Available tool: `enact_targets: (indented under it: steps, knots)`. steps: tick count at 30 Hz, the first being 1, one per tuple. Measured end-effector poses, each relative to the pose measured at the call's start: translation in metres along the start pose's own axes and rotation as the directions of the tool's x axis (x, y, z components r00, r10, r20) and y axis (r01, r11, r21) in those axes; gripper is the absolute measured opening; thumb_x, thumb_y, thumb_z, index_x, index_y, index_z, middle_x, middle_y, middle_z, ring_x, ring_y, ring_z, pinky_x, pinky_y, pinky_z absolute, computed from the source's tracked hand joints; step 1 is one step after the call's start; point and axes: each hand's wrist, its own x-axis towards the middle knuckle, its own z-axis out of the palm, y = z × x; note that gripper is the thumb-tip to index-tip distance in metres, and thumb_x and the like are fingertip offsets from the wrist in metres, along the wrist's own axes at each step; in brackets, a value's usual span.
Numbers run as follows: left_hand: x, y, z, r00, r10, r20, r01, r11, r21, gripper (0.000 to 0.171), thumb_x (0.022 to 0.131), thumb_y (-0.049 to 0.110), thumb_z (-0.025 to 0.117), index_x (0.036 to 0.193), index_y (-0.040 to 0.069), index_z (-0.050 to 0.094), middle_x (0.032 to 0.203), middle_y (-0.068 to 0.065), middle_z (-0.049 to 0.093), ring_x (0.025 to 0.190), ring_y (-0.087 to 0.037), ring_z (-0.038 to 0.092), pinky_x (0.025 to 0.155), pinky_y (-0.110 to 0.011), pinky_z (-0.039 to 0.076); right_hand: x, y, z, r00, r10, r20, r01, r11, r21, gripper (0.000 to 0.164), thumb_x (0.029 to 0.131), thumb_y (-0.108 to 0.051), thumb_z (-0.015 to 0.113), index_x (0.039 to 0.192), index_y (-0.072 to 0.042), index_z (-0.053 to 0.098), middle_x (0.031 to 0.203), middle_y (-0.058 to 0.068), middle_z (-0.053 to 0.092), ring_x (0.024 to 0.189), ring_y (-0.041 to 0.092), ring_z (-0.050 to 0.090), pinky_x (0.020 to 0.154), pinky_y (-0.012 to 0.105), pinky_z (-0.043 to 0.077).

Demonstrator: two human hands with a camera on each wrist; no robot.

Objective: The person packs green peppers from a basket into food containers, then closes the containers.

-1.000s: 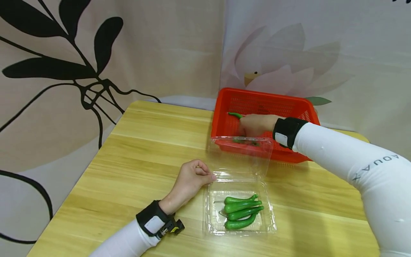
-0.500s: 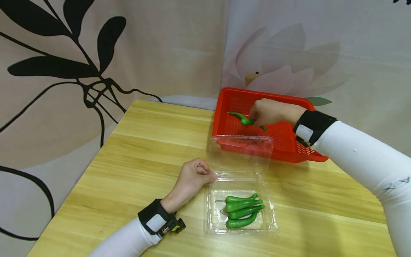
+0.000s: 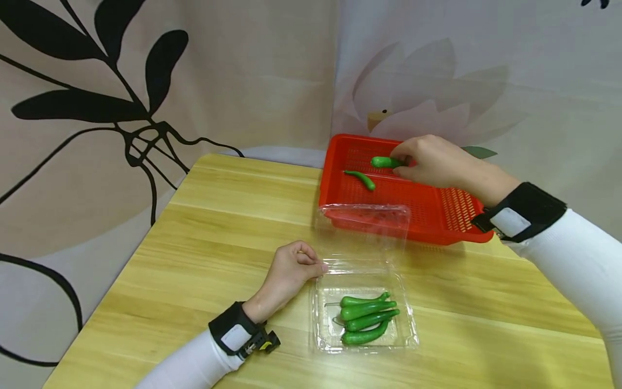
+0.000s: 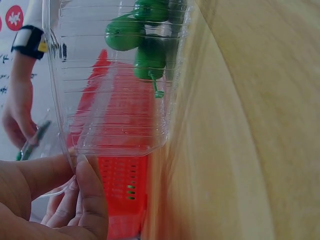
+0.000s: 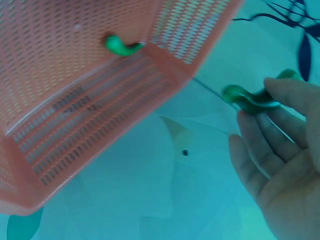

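Note:
My right hand point(image 3: 437, 165) pinches a green chili pepper point(image 3: 385, 162) above the red plastic basket point(image 3: 427, 235); the right wrist view shows the curved pepper point(image 5: 250, 100) between thumb and fingers. Another green pepper point(image 3: 360, 180) lies on the basket's floor. With thumb and fingers my left hand point(image 3: 288, 275) pinches the left edge of a clear plastic clamshell box point(image 3: 410, 340), near its hinge. Several green peppers point(image 3: 369, 309) lie side by side in the box's near half. Its raised lid point(image 3: 362, 232) leans back toward the basket's front wall.
The box and basket share a wooden table point(image 3: 233, 216), the basket at its back edge. A printed curtain point(image 3: 267, 81) hangs behind. A small camera point(image 3: 264, 342) sits on the left wrist strap.
My right hand has risen and moved right from the basket floor, bringing one pepper up with it. The other pepper stays in the basket. The left hand and box hold still.

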Motion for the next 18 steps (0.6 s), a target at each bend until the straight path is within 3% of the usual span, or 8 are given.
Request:
enact_targets:
  steps: [2,7,13,18]
  knots:
    - [0.0,0.0,0.0,1.0,-0.002,-0.001,0.002,1.0,-0.001,0.021,0.086,-0.006,0.081,0.092,-0.001,0.062,0.086,-0.013,0.076,0.077,-0.018,0.071,0.071,-0.025,0.059,-0.009,-0.006,-0.004,0.998,-0.007,-0.066,0.006,1.0,-0.007,0.015,0.092,-0.01,0.08,0.106,-0.005,0.076,0.094,0.003,0.071,0.083,0.021,0.062,0.074,0.041,0.052]
    - [-0.001,0.0,-0.001,1.0,-0.006,0.005,0.006,1.0,-0.017,0.021,0.086,-0.007,0.081,0.094,-0.002,0.061,0.088,-0.015,0.076,0.078,-0.02,0.072,0.072,-0.027,0.061,-0.033,-0.024,-0.007,0.982,-0.041,-0.185,0.04,0.999,-0.008,0.02,0.089,-0.01,0.085,0.106,-0.006,0.075,0.089,0.0,0.066,0.08,0.017,0.058,0.069,0.035,0.049]
    - [-0.003,0.0,-0.001,1.0,-0.003,0.01,0.003,1.0,-0.013,0.021,0.086,-0.005,0.081,0.094,-0.002,0.062,0.087,-0.015,0.076,0.079,-0.02,0.072,0.073,-0.027,0.061,-0.059,-0.044,0.001,0.936,-0.185,-0.3,0.186,0.982,-0.025,0.031,0.078,-0.005,0.092,0.104,-0.009,0.076,0.089,-0.006,0.066,0.08,0.01,0.058,0.066,0.032,0.052]
    - [-0.002,0.0,-0.002,1.0,-0.017,0.008,0.017,1.0,-0.018,0.021,0.085,-0.006,0.081,0.093,-0.002,0.062,0.087,-0.015,0.076,0.079,-0.02,0.071,0.073,-0.026,0.06,-0.074,-0.056,0.019,0.907,-0.264,-0.328,0.279,0.96,0.0,0.038,0.071,-0.004,0.096,0.103,-0.01,0.076,0.092,-0.007,0.069,0.079,0.007,0.061,0.064,0.03,0.054]
